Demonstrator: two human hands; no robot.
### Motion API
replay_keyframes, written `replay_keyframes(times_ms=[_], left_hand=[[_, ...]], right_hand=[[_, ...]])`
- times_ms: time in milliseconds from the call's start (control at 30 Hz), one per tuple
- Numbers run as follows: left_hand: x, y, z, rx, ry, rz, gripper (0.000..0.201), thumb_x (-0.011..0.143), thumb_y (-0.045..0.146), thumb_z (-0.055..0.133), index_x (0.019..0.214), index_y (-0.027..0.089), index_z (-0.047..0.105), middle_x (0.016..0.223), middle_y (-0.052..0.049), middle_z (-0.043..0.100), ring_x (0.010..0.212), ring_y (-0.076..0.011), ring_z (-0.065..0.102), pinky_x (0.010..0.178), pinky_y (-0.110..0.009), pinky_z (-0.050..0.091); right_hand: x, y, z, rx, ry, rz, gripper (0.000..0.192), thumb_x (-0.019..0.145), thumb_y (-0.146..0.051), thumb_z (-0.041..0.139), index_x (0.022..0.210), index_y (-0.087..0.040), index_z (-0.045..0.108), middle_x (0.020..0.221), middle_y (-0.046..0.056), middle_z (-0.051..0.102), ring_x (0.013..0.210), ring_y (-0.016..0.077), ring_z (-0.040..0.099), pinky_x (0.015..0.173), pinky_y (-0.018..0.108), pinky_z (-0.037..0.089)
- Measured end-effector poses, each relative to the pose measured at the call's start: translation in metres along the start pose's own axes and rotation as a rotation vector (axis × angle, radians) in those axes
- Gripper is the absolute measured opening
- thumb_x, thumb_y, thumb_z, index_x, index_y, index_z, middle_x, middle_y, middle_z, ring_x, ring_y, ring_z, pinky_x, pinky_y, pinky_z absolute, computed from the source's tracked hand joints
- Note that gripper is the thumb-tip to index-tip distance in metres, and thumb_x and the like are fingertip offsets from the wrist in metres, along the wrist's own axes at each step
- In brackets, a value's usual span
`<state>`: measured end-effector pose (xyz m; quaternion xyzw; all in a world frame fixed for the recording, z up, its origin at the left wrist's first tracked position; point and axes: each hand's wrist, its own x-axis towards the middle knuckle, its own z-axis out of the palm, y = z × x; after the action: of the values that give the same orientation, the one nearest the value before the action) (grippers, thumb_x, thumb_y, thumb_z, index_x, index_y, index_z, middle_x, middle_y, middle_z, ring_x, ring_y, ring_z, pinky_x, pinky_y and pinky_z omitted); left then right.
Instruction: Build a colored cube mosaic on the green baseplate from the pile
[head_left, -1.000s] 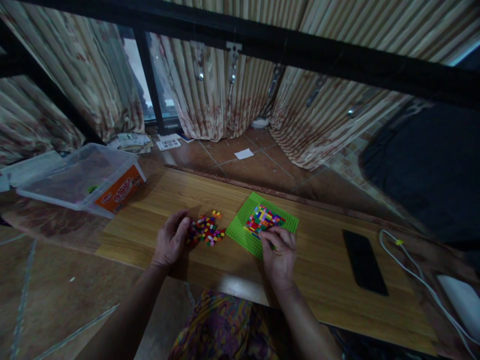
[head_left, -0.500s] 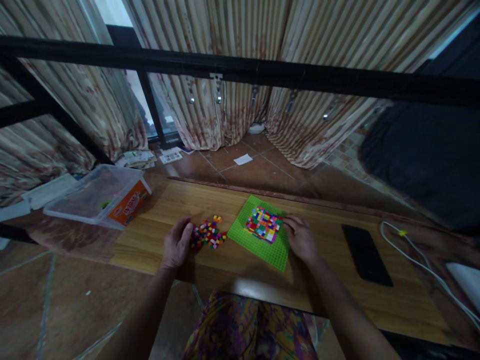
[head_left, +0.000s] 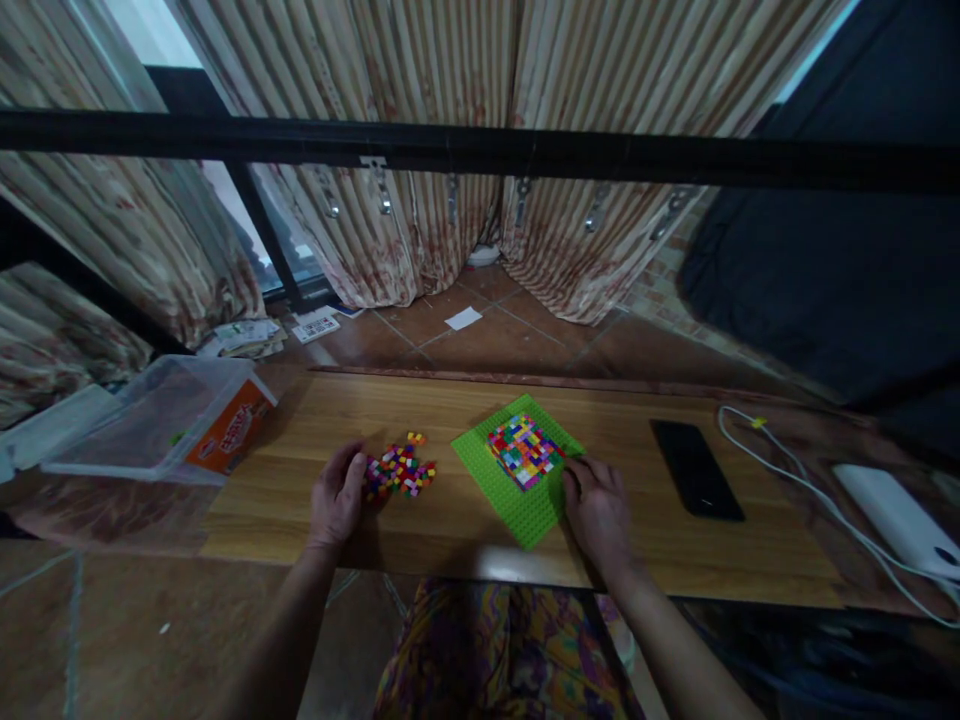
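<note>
A green studded baseplate (head_left: 501, 502) lies turned cornerwise on the table. Its middle bears a dense patch of small multicoloured bricks (head_left: 525, 450). My right hand (head_left: 596, 505) is closed at the plate's right corner, thumb and fingers on its edge beside the brick patch. Whether a loose brick is also between those fingertips is hidden. To the left lies a loose pile of small coloured bricks (head_left: 399, 470). Along the pile's left edge rests my left hand (head_left: 337, 495), loosely curved, its thumb apart from the fingers and no brick visible in it.
A clear plastic tub (head_left: 150, 425) with an orange label stands at the table's left end. On the right lie a black phone (head_left: 696, 470), a white cable (head_left: 787, 465) and a white power bank (head_left: 892, 515). A dark metal bar (head_left: 465, 150) crosses beyond the wooden table (head_left: 285, 500).
The baseplate has turned clockwise on the table, with my right hand at its right corner. My left hand stays beside the pile. The head view has swung a little to the right.
</note>
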<state>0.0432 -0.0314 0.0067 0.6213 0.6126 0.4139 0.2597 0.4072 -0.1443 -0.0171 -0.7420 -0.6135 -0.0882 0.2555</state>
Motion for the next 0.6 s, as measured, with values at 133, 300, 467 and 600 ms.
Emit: replay_keyframes(times_ms=[133,300,467,600], left_hand=[[0.001,-0.003,0.001,-0.018,-0.003,0.031,0.054,0.086,0.058,0.044,0.112,0.015,0.064,0.112,-0.012,0.069,0.107,-0.0266,0.063,0.098,-0.041,0.048],[-0.002,-0.002,0.002,-0.025,0.005,0.063,0.051,0.087,0.056,0.045,0.113,0.017,0.065,0.113,-0.011,0.069,0.109,-0.0263,0.062,0.1,-0.042,0.046],[-0.008,-0.004,0.003,-0.084,0.017,0.055,0.048,0.091,0.052,0.04,0.114,0.018,0.065,0.117,-0.011,0.068,0.115,-0.0251,0.059,0.104,-0.042,0.044],[-0.008,-0.011,0.004,-0.202,0.025,0.033,0.049,0.092,0.052,0.04,0.119,0.018,0.063,0.121,-0.012,0.066,0.117,-0.0247,0.059,0.104,-0.041,0.044]], right_hand=[[-0.012,-0.018,-0.004,-0.077,0.009,0.064,0.033,0.096,-0.026,0.041,0.108,-0.011,0.068,0.111,0.017,0.062,0.101,0.0282,0.05,0.088,0.041,0.044],[-0.02,-0.028,-0.004,-0.121,-0.022,0.076,0.036,0.096,-0.027,0.039,0.108,-0.009,0.067,0.111,0.019,0.062,0.101,0.0296,0.051,0.087,0.043,0.045],[-0.025,-0.017,-0.004,-0.06,0.044,0.058,0.04,0.094,-0.036,0.04,0.103,-0.009,0.068,0.104,0.019,0.063,0.099,0.0302,0.055,0.088,0.046,0.045],[-0.03,-0.029,-0.026,0.129,0.186,0.121,0.038,0.093,-0.038,0.043,0.103,-0.011,0.067,0.1,0.016,0.066,0.092,0.0273,0.061,0.083,0.041,0.049]])
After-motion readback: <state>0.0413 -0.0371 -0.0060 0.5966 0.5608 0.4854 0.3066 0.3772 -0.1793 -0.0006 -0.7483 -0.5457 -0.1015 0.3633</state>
